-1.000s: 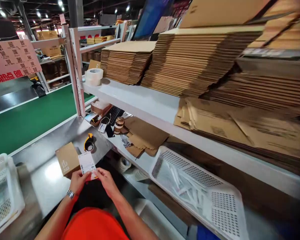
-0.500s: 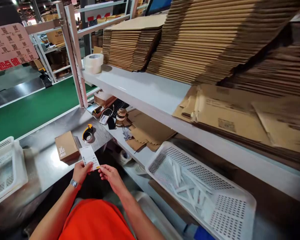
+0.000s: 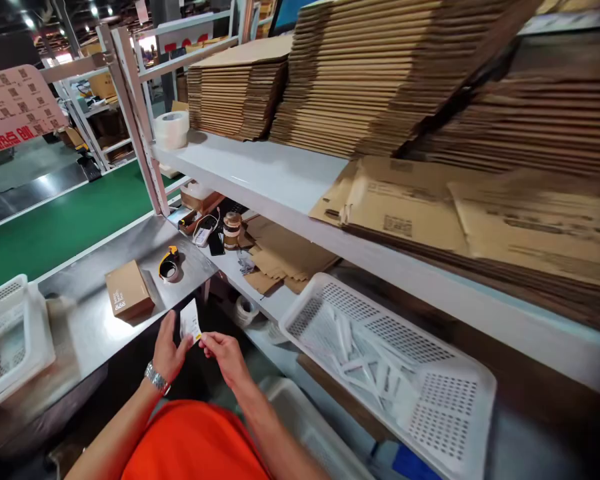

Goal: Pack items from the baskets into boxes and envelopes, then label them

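A small white printed label (image 3: 189,322) is held between both my hands, just off the front edge of the steel table (image 3: 95,320). My left hand (image 3: 167,347), with a metal watch at the wrist, backs the label with its fingers up. My right hand (image 3: 225,353) pinches the label's lower right corner. A small brown cardboard box (image 3: 127,298) lies on the table a little to the left of my left hand. Beyond the box lies a yellow and black tape dispenser (image 3: 169,264).
A white perforated basket (image 3: 390,360) with white strips stands at right, another white basket (image 3: 5,333) at far left. The shelf (image 3: 280,187) above carries stacks of flat cardboard (image 3: 380,73) and a tape roll (image 3: 171,129). A green conveyor belt (image 3: 55,227) runs behind the table.
The label has turned from lying flat toward me to nearly edge-on and moved slightly right. My left hand's fingers have opened up behind it. The view has shifted a little left.
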Motion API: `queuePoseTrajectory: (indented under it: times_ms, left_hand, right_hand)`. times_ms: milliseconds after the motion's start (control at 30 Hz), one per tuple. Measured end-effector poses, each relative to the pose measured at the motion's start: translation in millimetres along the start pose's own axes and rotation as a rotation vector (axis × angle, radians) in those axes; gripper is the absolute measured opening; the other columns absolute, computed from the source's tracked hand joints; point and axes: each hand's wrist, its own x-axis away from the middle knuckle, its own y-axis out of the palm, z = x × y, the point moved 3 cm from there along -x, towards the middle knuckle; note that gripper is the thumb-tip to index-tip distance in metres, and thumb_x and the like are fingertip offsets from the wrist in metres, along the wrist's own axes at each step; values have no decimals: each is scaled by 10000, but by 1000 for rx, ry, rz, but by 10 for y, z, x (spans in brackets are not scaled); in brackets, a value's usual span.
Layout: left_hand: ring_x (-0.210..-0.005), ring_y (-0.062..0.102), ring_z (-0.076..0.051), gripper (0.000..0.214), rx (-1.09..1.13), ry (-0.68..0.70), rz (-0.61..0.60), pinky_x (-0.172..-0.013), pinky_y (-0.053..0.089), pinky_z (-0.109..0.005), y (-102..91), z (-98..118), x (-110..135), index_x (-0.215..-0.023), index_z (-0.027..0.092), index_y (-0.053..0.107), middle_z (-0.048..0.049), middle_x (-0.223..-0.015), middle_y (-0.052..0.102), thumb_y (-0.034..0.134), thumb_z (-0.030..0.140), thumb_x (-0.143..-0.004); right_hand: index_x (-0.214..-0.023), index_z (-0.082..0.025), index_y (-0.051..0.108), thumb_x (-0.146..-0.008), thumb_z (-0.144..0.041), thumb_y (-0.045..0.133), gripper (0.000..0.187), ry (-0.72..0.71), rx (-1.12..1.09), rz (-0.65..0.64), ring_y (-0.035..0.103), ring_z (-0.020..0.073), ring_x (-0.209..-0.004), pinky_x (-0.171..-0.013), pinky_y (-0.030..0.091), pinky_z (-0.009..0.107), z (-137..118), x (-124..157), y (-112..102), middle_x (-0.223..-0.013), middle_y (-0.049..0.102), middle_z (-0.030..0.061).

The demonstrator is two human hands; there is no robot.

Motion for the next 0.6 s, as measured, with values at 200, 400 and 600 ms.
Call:
queuePoseTrajectory:
  times_ms: [200, 400, 600]
  left_hand:
    - [-1060, 803, -273, 450, 31, 49, -426, -1143, 568, -448, 131, 211, 181, -1052, 234, 888, -81, -1111, 880, 607, 585, -1031]
    - [-797, 736, -231, 540, 45, -2, -352, -793, 587, -335, 209, 103, 221, -926, 178, 870, -99, -892, 849, 583, 626, -1020]
    - [-700, 758, -212, 222, 812, -785, -46, -761, 643, -334, 311, -179, 88, -811, 136, 727, -53, -693, 737, 732, 300, -961]
  right_hand:
    - [-761, -195, 850, -770, -647, 826, 452, -46, 109, -39, 576, 155, -611, -644, 453, 310, 79, 98, -58, -654, 730, 17]
    - [-688, -198, 773, -786, -568, 817, 385, -59, 165, -30, 558, 144, -601, -630, 435, 297, 133, 120, -135, -615, 677, -5]
    - [-674, -216, 681, -632, -616, 909, 462, 88, -202, -100, 548, 127, -574, -600, 456, 281, 167, 117, -165, -616, 649, -15]
